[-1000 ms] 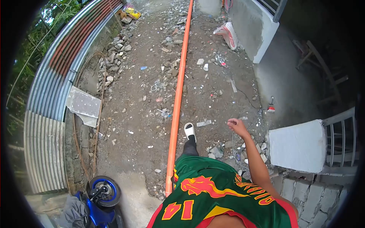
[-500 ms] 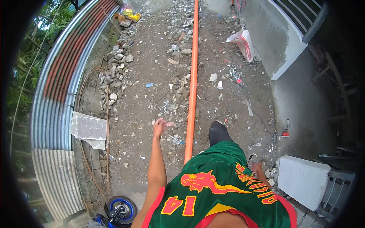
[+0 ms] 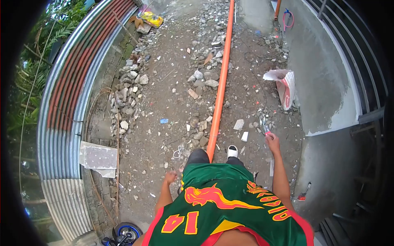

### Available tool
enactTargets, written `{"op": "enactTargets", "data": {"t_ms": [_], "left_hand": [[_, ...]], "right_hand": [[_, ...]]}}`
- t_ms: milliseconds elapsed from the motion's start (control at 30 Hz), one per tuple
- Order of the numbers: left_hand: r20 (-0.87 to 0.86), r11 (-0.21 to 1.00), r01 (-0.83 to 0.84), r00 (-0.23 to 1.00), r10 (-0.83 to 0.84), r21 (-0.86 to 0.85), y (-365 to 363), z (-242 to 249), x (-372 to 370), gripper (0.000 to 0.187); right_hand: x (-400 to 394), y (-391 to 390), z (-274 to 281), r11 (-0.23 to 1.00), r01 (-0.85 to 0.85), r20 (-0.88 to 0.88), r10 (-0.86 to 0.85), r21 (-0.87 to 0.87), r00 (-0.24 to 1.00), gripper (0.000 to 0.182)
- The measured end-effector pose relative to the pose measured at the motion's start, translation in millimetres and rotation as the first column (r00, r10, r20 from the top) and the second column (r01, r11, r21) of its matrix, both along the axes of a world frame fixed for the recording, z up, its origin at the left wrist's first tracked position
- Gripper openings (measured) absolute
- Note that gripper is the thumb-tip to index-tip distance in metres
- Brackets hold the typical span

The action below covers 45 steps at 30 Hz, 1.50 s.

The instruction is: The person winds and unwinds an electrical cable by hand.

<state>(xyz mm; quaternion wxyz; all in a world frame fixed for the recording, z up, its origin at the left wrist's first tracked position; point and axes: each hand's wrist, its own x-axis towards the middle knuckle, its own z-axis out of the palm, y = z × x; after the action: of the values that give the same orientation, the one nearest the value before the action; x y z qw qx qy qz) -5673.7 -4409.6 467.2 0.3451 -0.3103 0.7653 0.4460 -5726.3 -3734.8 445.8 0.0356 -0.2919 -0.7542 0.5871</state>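
My left hand point(image 3: 170, 177) hangs low beside my left thigh, its fingers loosely bent with no object visible in them. Ahead on the right, my right hand point(image 3: 272, 142) swings out over the ground, fingers relaxed and slightly curled. Just past its fingertips, a small clear plastic bottle point(image 3: 265, 128) with a reddish end lies on the dirt, partly overlapped by the hand in this view. Between my legs and onward runs a long orange pipe point(image 3: 221, 90). A white looped cord point(image 3: 177, 152) lies on the soil ahead of my left hand.
Rubble point(image 3: 127, 98) lines the left side by a corrugated metal fence point(image 3: 61, 119). A broken concrete slab point(image 3: 98, 156) sits at left. On the right stand a torn white sack point(image 3: 285, 90) and a grey wall point(image 3: 324, 78) with a railing. A blue-rimmed wheel point(image 3: 127, 233) is behind left.
I have stepped forward along the pipe; ground objects have shifted down in view. My right hand has swung forward and my left hand back. A white slipper now shows on one foot.
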Motion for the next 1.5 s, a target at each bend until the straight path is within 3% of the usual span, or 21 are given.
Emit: {"op": "enactTargets", "data": {"t_ms": [100,167,267,333,400,433,533,633,667,733,800,867,900,933,1000,1133,1233,1300,1367,1433,1500], "left_hand": [[-0.025,0.913,-0.405,0.913,0.406,0.047,-2.5,-11.7,4.6,0.024],[0.068,0.903,-0.429,0.9,0.43,-0.03,9.9,-1.5,-13.6,0.023],[0.143,0.905,-0.419,0.893,0.426,-0.079,13.8,-11.4,-70.4,0.023],[0.159,0.906,-0.411,0.892,0.422,-0.099,5.2,-24.6,-124.9,0.023],[0.163,0.904,-0.408,0.891,0.424,-0.128,-15.2,-39.3,-184.5,0.024],[0.15,0.903,-0.405,0.893,0.424,-0.143,-32.9,-45.5,-224.2,0.024],[0.08,0.899,-0.389,0.908,0.411,-0.201,-103.0,-54.4,-405.8,0.026],[-0.024,0.908,-0.27,0.961,0.277,-0.32,-190.4,-58.6,-648.9,0.028],[0.009,0.843,0.165,0.982,-0.187,-0.513,-234.0,-72.7,-737.1,0.034],[-0.311,0.855,0.024,0.926,-0.214,-0.517,-283.7,-63.5,-905.9,0.033],[-0.518,0.983,-0.182,0.843,0.143,-0.025,-255.6,-5.7,-1072.7,0.026],[-0.581,0.983,-0.102,0.795,0.174,0.154,-191.2,59.9,-1220.6,0.035],[-0.613,0.988,-0.062,0.778,0.138,0.143,-142.7,103.8,-1276.9,0.039],[-0.648,0.99,0.049,0.76,0.049,0.132,-121.5,110.0,-1333.8,0.04],[-0.678,0.966,0.203,0.734,-0.04,0.163,-48.5,141.6,-1417.6,0.037],[-0.598,0.764,0.638,0.577,-0.556,-0.095,21.9,127.9,-1552.8,0.038],[-0.563,0.749,0.622,0.542,-0.624,-0.23,2.7,69.2,-1636.1,0.037],[-0.646,0.977,0.179,0.761,-0.065,0.112,-41.0,-10.0,-1660.2,0.036],[-0.417,0.971,0.167,0.88,-0.226,-0.173,-89.8,-46.4,-1639.4,0.028],[-0.151,0.978,0.16,0.972,-0.18,-0.137,-65.8,-27.5,-1645.8,0.026],[-0.026,0.982,0.167,0.985,-0.17,-0.09,-46.9,-16.7,-1683.3,0.025]], "right_hand": [[-150.0,11.7,91.3,0.99,0.01,-0.13,-0.029,-0.141,0.991,0.03],[-217.7,10.8,103.5,0.996,-0.021,-0.174,0.006,-0.086,0.985,0.028],[-293.2,4.3,25.3,0.982,-0.179,0.01,0.179,0.064,0.984,0.028],[-347.9,-21.8,6.4,0.952,-0.3,0.167,0.307,-0.068,0.937,0.03],[-405.7,-68.8,55.2,0.864,-0.38,0.257,0.469,-0.33,0.845,0.032],[-450.2,-83.1,71.4,0.8,-0.536,0.129,0.582,-0.271,0.803,0.035],[-619.6,-120.5,127.2,0.733,-0.674,-0.154,0.659,-0.087,0.736,0.037],[-786.4,-146.7,137.2,0.936,-0.269,-0.318,0.19,-0.227,0.929,0.031],[-835.6,-144.3,125.1,0.965,-0.164,-0.263,0.107,-0.204,0.959,0.031],[-872.4,-156.5,47.3,0.981,0.064,-0.101,-0.083,-0.182,0.991,0.031],[-847.8,-160.3,-5.6,0.862,-0.423,0.286,0.346,0.278,0.893,0.034],[-793.1,-159.6,-86.9,0.694,-0.702,0.747,0.382,0.158,0.545,0.044],[-776.8,-173.0,-66.5,0.787,-0.611,0.824,0.29,0.084,0.487,0.044],[-733.4,-171.9,-116.5,0.849,-0.523,0.867,0.201,0.078,0.456,0.04],[-737.6,-207.2,-54.5,0.993,0.116,0.921,-0.044,-0.001,0.386,0.024],[-799.4,-211.5,-79.6,0.99,0.132,0.923,-0.095,0.049,0.374,0.022],[-984.1,-163.7,-115.5,0.995,-0.07,0.839,-0.018,0.066,0.543,0.026],[-1169.9,-117.9,-128.8,0.953,-0.228,0.678,0.035,0.198,0.734,0.028],[-1393.4,-87.4,-51.1,0.962,-0.121,0.35,0.029,0.244,0.936,0.032],[-1570.8,-78.1,13.1,0.98,0.129,-0.101,-0.115,0.153,0.988,0.035],[-1700.1,-63.6,125.2,0.999,0.011,-0.245,-0.002,0.037,0.97,0.035]]}}
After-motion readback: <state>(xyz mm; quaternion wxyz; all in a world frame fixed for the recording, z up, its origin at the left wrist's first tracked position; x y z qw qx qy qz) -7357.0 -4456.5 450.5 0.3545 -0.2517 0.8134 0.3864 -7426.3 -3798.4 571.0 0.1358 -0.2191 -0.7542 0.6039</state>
